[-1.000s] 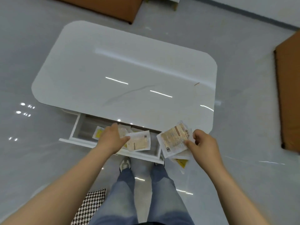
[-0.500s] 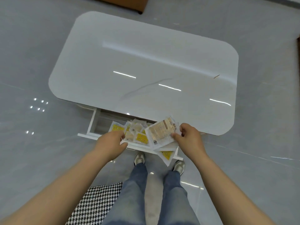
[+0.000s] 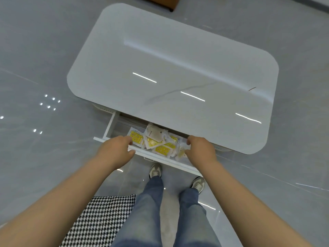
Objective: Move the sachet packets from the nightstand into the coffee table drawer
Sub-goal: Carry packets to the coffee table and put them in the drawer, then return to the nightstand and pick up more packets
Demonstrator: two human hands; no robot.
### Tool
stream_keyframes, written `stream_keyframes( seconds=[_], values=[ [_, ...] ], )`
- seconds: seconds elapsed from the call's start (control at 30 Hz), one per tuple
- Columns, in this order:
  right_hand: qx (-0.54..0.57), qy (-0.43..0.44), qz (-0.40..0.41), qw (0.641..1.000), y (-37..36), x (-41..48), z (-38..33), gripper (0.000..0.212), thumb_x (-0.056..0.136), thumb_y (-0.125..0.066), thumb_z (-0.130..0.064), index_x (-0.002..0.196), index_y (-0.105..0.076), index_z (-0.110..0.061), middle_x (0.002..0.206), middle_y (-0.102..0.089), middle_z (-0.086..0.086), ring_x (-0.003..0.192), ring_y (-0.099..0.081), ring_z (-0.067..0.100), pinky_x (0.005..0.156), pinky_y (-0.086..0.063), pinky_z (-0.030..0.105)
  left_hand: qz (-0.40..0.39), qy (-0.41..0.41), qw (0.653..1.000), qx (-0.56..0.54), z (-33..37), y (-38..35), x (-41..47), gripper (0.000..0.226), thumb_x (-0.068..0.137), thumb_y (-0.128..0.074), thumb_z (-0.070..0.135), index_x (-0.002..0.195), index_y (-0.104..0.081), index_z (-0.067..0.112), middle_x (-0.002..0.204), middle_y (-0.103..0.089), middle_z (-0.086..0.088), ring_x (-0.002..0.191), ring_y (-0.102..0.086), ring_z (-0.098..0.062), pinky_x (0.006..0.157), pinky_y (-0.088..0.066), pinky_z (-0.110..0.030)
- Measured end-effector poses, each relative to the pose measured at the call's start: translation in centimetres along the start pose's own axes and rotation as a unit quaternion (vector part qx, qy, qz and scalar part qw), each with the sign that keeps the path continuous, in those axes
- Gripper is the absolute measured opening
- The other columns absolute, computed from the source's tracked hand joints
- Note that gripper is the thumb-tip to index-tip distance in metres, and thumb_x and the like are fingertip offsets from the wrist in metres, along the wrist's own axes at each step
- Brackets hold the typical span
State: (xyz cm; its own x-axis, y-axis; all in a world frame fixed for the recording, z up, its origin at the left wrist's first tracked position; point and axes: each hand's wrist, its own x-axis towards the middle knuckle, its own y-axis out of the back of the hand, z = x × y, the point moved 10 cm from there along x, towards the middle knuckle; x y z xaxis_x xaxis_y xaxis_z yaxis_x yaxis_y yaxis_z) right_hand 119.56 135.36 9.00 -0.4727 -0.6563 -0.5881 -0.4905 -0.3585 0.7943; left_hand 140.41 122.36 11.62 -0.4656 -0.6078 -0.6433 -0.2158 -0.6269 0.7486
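Note:
The white coffee table (image 3: 178, 59) has its drawer (image 3: 110, 127) pulled out toward me. Several sachet packets (image 3: 156, 143), yellow and tan in clear wrap, lie heaped in the drawer's right half. My left hand (image 3: 115, 150) grips the drawer's front panel (image 3: 151, 156), fingers over its top edge and thumb in front. My right hand (image 3: 201, 150) is curled over the drawer's right end, touching the rightmost packets; its fingertips are hidden, so a grip on them cannot be made out.
The drawer's left part shows bare grey bottom. My legs and shoes (image 3: 155, 171) stand just in front of the drawer. A black-and-white houndstooth cloth (image 3: 99, 218) lies at lower left. A brown furniture corner (image 3: 169, 2) sits beyond the table.
The stack of packets my right hand held above the drawer's right end now lies inside the drawer. My left hand has come off the packets onto the front panel. The view shifted left.

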Motion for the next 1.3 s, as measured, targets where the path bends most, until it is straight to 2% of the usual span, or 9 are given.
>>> stream_keyframes(
  seconds=[0.13, 0.27, 0.37, 0.5, 0.63, 0.87, 1.1, 1.3],
  values=[
    [-0.023, 0.018, 0.004, 1.0, 0.8, -1.7, 0.8, 0.028, 0.087, -0.054, -0.013, 0.115, -0.058, -0.015, 0.111, -0.064, 0.006, 0.102, -0.06, 0.026, 0.073, -0.045, 0.029, 0.001, -0.044, 0.999, 0.026, 3.0, 0.7, -0.3, 0.035, 0.092, -0.051, 0.036, 0.123, -0.054, 0.021, 0.121, -0.06, 0.0, 0.107, -0.058, -0.021, 0.086, -0.048, -0.031],
    [0.012, -0.015, 0.025, 1.0, 2.6, -3.9, 4.1, 0.031, 0.086, -0.055, -0.017, 0.117, -0.058, -0.016, 0.108, -0.065, 0.004, 0.098, -0.06, 0.024, 0.072, -0.045, 0.029, -0.004, -0.099, 0.994, 0.042, 7.6, 1.6, -0.6, 0.037, 0.093, -0.051, 0.036, 0.126, -0.051, 0.021, 0.124, -0.058, 0.001, 0.111, -0.056, -0.02, 0.089, -0.047, -0.032],
    [0.055, -0.051, 0.046, 0.996, 4.3, -6.5, 7.8, 0.034, 0.087, -0.054, -0.017, 0.122, -0.058, -0.018, 0.116, -0.064, 0.002, 0.105, -0.059, 0.022, 0.072, -0.041, 0.026, -0.008, -0.149, 0.987, 0.062, 12.2, 2.0, -1.1, 0.037, 0.092, -0.051, 0.036, 0.126, -0.051, 0.021, 0.125, -0.058, 0.001, 0.112, -0.056, -0.02, 0.09, -0.047, -0.032],
    [0.11, -0.113, 0.083, 0.984, 6.3, -10.8, 14.2, 0.029, 0.087, -0.058, -0.018, 0.115, -0.06, -0.016, 0.115, -0.065, 0.003, 0.105, -0.059, 0.021, 0.08, -0.047, 0.028, -0.006, -0.229, 0.968, 0.101, 20.5, 2.1, -2.4, 0.034, 0.093, -0.049, 0.037, 0.123, -0.052, 0.02, 0.118, -0.058, -0.001, 0.106, -0.056, -0.021, 0.085, -0.045, -0.031],
    [0.138, -0.158, 0.107, 0.972, 7.6, -15.4, 20.8, 0.038, 0.089, -0.059, -0.023, 0.126, -0.055, -0.021, 0.122, -0.062, 0.001, 0.111, -0.058, 0.02, 0.082, -0.043, 0.025, -0.002, -0.295, 0.944, 0.148, 29.5, 1.7, -4.8, 0.029, 0.092, -0.049, 0.035, 0.114, -0.055, 0.017, 0.11, -0.061, -0.003, 0.097, -0.059, -0.022, 0.081, -0.049, -0.034],
    [0.172, -0.217, 0.16, 0.948, 10.7, -24.2, 33.7, 0.04, 0.088, -0.06, -0.031, 0.127, -0.055, -0.025, 0.123, -0.061, -0.001, 0.113, -0.056, 0.017, 0.087, -0.044, 0.026, 0.007, -0.404, 0.897, 0.181, 46.3, -0.4, -11.1, 0.04, 0.092, -0.051, 0.038, 0.129, -0.049, 0.023, 0.122, -0.058, 0.001, 0.108, -0.057, -0.02, 0.089, -0.046, -0.03],
    [0.179, -0.258, 0.211, 0.926, 14.4, -32.3, 46.3, 0.039, 0.088, -0.061, -0.036, 0.125, -0.055, -0.026, 0.123, -0.06, -0.002, 0.113, -0.056, 0.017, 0.089, -0.044, 0.029, 0.036, -0.476, 0.86, 0.182, 61.7, -2.6, -17.7, 0.041, 0.092, -0.052, 0.04, 0.13, -0.05, 0.025, 0.125, -0.058, 0.003, 0.112, -0.057, -0.02, 0.093, -0.046, -0.03],
    [0.161, -0.278, 0.217, 0.922, 17.2, -35.0, 54.2, 0.038, 0.089, -0.061, -0.037, 0.124, -0.054, -0.025, 0.123, -0.059, -0.003, 0.113, -0.055, 0.017, 0.087, -0.044, 0.028, 0.064, -0.508, 0.836, 0.195, 71.1, -2.9, -20.5, 0.041, 0.093, -0.05, 0.04, 0.13, -0.048, 0.023, 0.123, -0.057, 0.001, 0.109, -0.057, -0.021, 0.092, -0.047, -0.032]
  ],
)
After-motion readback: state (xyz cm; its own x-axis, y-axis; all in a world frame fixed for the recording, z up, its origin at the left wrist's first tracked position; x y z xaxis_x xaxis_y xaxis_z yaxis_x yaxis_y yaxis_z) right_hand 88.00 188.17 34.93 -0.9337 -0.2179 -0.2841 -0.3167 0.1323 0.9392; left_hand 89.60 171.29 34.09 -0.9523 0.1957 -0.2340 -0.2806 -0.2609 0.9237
